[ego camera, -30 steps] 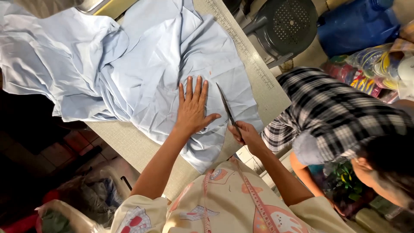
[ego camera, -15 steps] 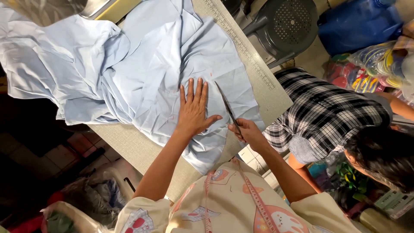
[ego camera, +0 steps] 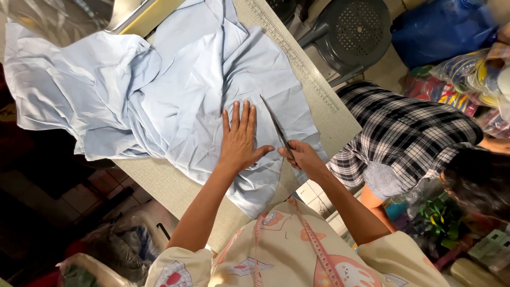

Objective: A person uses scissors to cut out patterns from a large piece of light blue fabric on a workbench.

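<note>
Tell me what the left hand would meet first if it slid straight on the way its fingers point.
The left hand lies flat on the light blue fabric, fingers pointing away from the person. Straight on, it would likely meet only more rumpled fabric, then the table's far edge.

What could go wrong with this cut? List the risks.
1. The left hand lies flat on the light blue fabric right beside the scissors in the right hand; its thumb points toward the blades and could get nicked.
2. The cloth is rumpled and folded over itself, so the blades might catch a layer underneath.
3. Much fabric hangs off the table edge; its weight could drag the cut off line.
</note>
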